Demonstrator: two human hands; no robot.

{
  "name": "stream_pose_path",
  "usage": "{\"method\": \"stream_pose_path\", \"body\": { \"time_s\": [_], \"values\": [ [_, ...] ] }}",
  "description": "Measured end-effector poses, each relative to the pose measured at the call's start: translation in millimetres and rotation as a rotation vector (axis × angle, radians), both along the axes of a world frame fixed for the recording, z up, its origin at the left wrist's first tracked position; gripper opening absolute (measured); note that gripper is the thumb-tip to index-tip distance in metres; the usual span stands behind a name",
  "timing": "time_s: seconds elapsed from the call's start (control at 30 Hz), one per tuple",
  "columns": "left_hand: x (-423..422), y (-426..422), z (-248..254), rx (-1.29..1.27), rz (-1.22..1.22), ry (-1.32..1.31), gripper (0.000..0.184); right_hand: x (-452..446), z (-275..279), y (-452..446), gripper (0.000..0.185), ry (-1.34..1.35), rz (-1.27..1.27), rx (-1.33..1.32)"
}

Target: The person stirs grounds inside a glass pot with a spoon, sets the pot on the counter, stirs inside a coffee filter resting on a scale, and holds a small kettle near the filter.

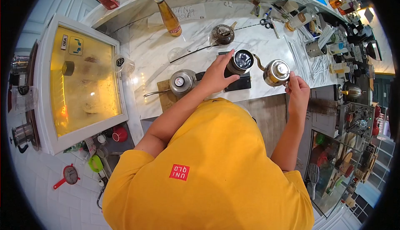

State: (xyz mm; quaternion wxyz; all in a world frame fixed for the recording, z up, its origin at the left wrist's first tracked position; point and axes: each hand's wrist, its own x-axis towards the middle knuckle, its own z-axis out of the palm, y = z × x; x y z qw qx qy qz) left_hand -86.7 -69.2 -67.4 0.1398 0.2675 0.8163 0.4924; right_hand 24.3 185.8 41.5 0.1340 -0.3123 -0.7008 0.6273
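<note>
My left hand (218, 75) is wrapped round a dark cup (242, 60) with a shiny metal rim, above a flat black device (238, 84) on the marble counter. To the right, my right hand (297, 86) grips the handle side of a small metal kettle (276, 73), whose curved spout points toward the cup. The spout's tip is close to the cup's rim; whether liquid flows cannot be made out. Left of my left hand, a steel kettle with a round dial (180, 82) stands on a brown board (165, 101). A glass vessel with dark contents (223, 34) sits behind the cup.
An amber bottle (168, 17) stands at the back of the marble counter (146, 59). Scissors (265, 23), straws (296, 55) and several bottles are at the right. A white-framed yellow glass panel (85, 80) is on the left. A red-handled strainer (70, 175) is at lower left.
</note>
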Motion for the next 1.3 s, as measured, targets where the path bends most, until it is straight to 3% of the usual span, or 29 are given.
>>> {"method": "stream_pose_path", "body": {
  "time_s": [0.4, 0.6, 0.9, 1.1, 1.3],
  "values": [
    [-0.3, 0.4, -0.6, -0.014, 0.001, 0.004, 0.096, 2.8, -10.9, -2.2, 0.041, -0.147, 0.074, 0.489],
    [-0.2, 0.7, -1.7, -0.006, 0.001, 0.009, 0.096, -2.0, -17.0, -6.7, 0.042, -0.103, 0.091, 0.452],
    [0.9, 1.2, -0.5, -0.014, 0.008, 0.013, 0.098, -2.0, -1.7, -5.4, 0.037, 0.009, -0.032, -0.026],
    [0.4, 1.4, -1.0, -0.009, 0.006, -0.005, 0.098, 3.4, 4.1, -0.3, 0.039, -0.022, -0.033, 0.054],
    [0.8, 1.8, -0.8, -0.016, 0.011, 0.014, 0.097, 4.5, -0.5, 0.5, 0.042, -0.115, 0.082, 0.392]
  ]
}}
